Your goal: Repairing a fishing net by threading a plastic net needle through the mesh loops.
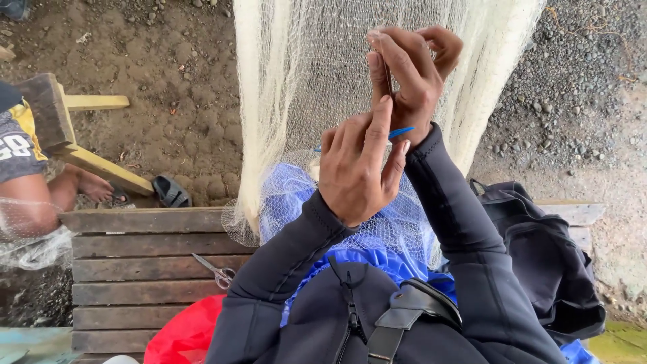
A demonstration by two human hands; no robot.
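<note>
A: Left edge first. Another person's knee and foot (87, 185) sit by a wooden stool (64, 125), well apart from the work. Scissors (217, 271) lie on the slat bench (145, 222), near the left elbow, untouched.

B: Hands?

A: Left hand (357, 168) is up in front of the chest, fingers loosely curled, thumb and forefinger closing toward a thin blue needle (402, 132). Can't tell if it actually grips it. Right hand (414, 71) is higher, fingers pinched shut on strands of the pale fishing net (303, 81).

B: Where's the net?

A: Hangs as a curtain from top of frame, drapes down over a blue mesh bundle (296, 195) on the lap, lower hem bunched at the bench edge.

B: Handling?

A: My read: very light, limp, no stiffness. Fine twine, will snag on fingers, zipper, strap buckle. Not fragile in bulk, single meshes likely tear if yanked. Best hold is a pinch on a few strands close to the work point, as the right hand does.

B: Room?

A: Dirt ground open on the left. Right side is tighter: dark backpack (539, 256) just beside the right arm, gravel (579, 101) beyond. Free room is mostly up and forward.
</note>
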